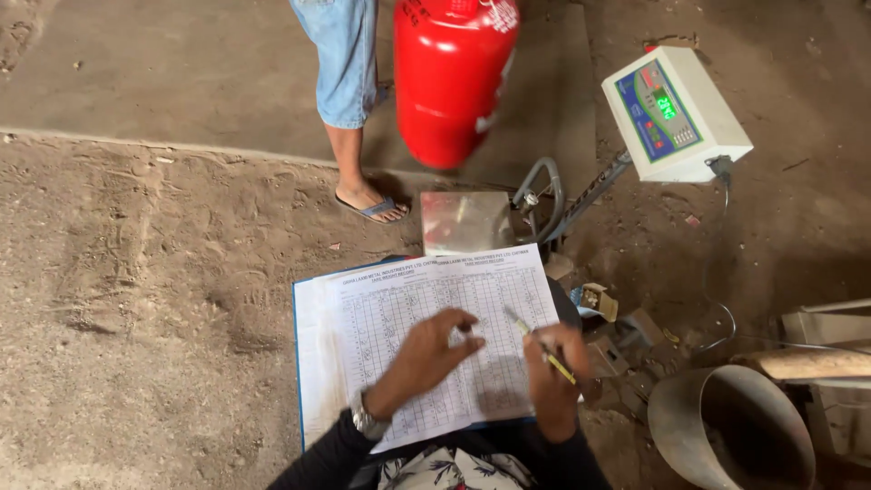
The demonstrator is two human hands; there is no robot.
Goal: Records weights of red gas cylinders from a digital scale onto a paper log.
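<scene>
At top centre a red gas cylinder (454,77) tilts above the steel scale platform (464,220), beside a bystander's sandalled foot (372,205); a slip could crush it. Lower centre, the record sheet (399,318) lies under the left hand (434,349), fingers loosely spread; the right hand (555,374) pinches a yellow pen (542,346), which could smudge entries.

- A white boxy scale display (676,113) stands at upper right on a slanted pole, its blue face panel holding a small screen (667,104) lit green.
- A printed record sheet (435,336), white with a dense grid, lies on a blue-edged clipboard at bottom centre.
- A small torn cardboard box (600,300) lies just right of the sheet.
</scene>
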